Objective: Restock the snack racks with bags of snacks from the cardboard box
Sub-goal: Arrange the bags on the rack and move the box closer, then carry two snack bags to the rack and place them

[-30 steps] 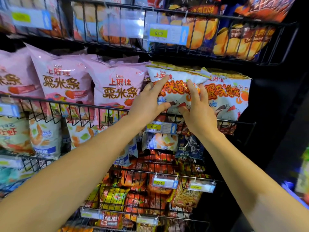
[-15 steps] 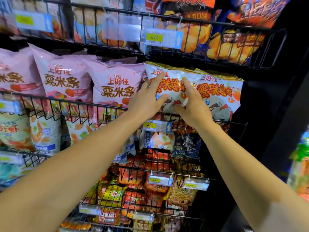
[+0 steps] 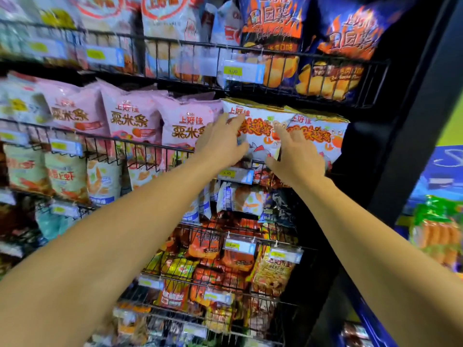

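The white snack bag (image 3: 260, 131) with orange lettering stands upright in the second wire rack (image 3: 140, 146) from the top, toward that rack's right end, with its lower part behind the rack's front wires. The left hand (image 3: 220, 144) lies against the bag's left edge, fingers extended and slightly spread, the fingertips reaching onto the printed front; the thumb side is blurred, so a pinch cannot be confirmed. The right hand (image 3: 297, 156) lies flat on the bag's lower right area, fingers straight and spread, palm toward the packaging, partly over the seam between this bag and a second white bag (image 3: 320, 136) of the same design just to its right. The two bags touch and slightly overlap. To the left in the same rack stand three pink snack bags (image 3: 130, 118) in a row, the nearest one touching the left hand's wrist side. A yellow price tag (image 3: 234, 175) hangs on the rack front directly below the hands. The rack above holds dark blue chip bags (image 3: 273, 33) at the right and pale bags at the left, with another price tag (image 3: 240, 72) clipped to its front wire. The racks below contain smaller red, orange and yellow packets (image 3: 213, 246). A black upright frame (image 3: 411, 121) bounds the racks at the right. Both forearms extend from the near lower corners toward the bag.
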Demonstrator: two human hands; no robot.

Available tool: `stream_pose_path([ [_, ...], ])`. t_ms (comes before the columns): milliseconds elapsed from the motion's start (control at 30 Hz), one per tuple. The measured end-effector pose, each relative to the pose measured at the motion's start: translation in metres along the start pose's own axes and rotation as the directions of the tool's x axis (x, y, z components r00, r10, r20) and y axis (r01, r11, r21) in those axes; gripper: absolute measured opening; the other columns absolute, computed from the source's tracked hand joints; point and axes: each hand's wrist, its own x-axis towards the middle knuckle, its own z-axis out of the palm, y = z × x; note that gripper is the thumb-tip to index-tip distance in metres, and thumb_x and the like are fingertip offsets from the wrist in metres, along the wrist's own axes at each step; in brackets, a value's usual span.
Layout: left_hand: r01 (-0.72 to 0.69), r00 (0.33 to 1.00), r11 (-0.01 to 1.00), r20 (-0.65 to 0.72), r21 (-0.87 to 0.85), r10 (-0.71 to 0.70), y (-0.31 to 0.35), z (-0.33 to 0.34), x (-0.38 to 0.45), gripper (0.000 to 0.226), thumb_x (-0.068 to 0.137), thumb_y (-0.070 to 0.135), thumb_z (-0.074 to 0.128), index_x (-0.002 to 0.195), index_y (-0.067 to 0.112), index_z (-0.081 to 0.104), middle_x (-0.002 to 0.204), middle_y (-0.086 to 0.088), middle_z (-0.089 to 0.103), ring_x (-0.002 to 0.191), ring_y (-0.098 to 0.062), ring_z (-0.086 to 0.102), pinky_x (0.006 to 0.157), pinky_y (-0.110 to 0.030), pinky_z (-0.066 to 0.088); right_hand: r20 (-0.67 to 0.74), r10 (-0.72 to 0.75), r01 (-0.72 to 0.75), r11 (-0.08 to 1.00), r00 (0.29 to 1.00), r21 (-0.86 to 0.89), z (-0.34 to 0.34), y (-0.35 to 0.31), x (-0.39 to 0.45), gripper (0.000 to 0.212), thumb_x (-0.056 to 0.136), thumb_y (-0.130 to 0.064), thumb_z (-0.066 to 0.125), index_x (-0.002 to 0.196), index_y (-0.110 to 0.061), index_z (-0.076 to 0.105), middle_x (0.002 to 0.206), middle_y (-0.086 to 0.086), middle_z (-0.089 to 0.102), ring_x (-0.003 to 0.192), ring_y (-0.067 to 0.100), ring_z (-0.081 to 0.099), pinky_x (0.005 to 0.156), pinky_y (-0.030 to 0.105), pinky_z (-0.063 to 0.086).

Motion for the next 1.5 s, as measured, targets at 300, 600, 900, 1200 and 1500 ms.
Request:
stream_pose_path([
  [300, -0.235, 0.956, 0.968, 0.199, 0.086, 0.214, -0.009, -0.025, -0.180, 0.070, 0.096, 0.045, 0.054, 0.155, 0.016, 0.030, 0.159, -0.009, 0.033, 0.141, -0.032, 0.035, 0.114, -0.044, 0.035, 0.186, -0.126, 0.163, 0.966, 0.974, -0.203, -0.034, -0.013, -0.171, 0.079, 0.092, -0.059, 0.057, 0.155, -0.021, 0.029, 0.151, 0.006, 0.043, 0.143, 0.032, 0.032, 0.119, 0.043, 0.027],
  [600, -0.287, 0.884, 0.958, 0.387, 0.003, 0.264, 0.016, -0.042, -0.338, 0.071, 0.096, 0.052, 0.051, 0.157, 0.026, 0.024, 0.164, -0.001, 0.023, 0.148, -0.025, 0.024, 0.121, -0.043, 0.025, 0.314, -0.098, 0.137, 0.985, 0.944, -0.104, -0.053, -0.021, -0.359, 0.077, 0.073, -0.046, 0.079, 0.139, -0.012, 0.056, 0.133, 0.017, 0.061, 0.129, 0.046, 0.050, 0.107, 0.054, 0.044],
  [900, -0.323, 0.763, 0.936, 0.546, -0.141, 0.346, 0.110, -0.019, -0.487, 0.071, 0.095, 0.053, 0.050, 0.157, 0.030, 0.023, 0.164, 0.003, 0.022, 0.149, -0.022, 0.020, 0.122, -0.041, 0.021, 0.425, -0.004, 0.025, 0.999, 0.905, -0.045, -0.080, 0.040, -0.529, 0.081, 0.073, -0.049, 0.071, 0.143, -0.011, 0.052, 0.136, 0.013, 0.057, 0.131, 0.043, 0.047, 0.107, 0.056, 0.041],
  [1200, -0.179, 0.658, 0.947, 0.684, -0.265, 0.316, 0.250, 0.029, -0.640, 0.072, 0.091, 0.057, 0.047, 0.154, 0.026, 0.032, 0.162, 0.000, 0.028, 0.148, -0.027, 0.026, 0.120, -0.040, 0.021, 0.526, 0.115, -0.130, 0.991, 0.843, -0.008, -0.121, 0.174, -0.723, 0.074, 0.073, -0.051, 0.066, 0.134, -0.010, 0.058, 0.129, 0.014, 0.061, 0.122, 0.042, 0.054, 0.103, 0.052, 0.047],
  [1500, -0.010, 0.612, 0.963, 0.760, -0.269, 0.219, 0.337, 0.073, -0.711, 0.080, 0.081, 0.058, 0.046, 0.151, 0.019, 0.042, 0.156, -0.009, 0.040, 0.141, -0.031, 0.037, 0.116, -0.041, 0.030, 0.654, 0.222, -0.236, 0.969, 0.723, -0.069, -0.136, 0.275, -0.827, 0.080, 0.071, -0.043, 0.084, 0.138, -0.010, 0.057, 0.136, 0.018, 0.058, 0.127, 0.047, 0.051, 0.103, 0.055, 0.047],
])
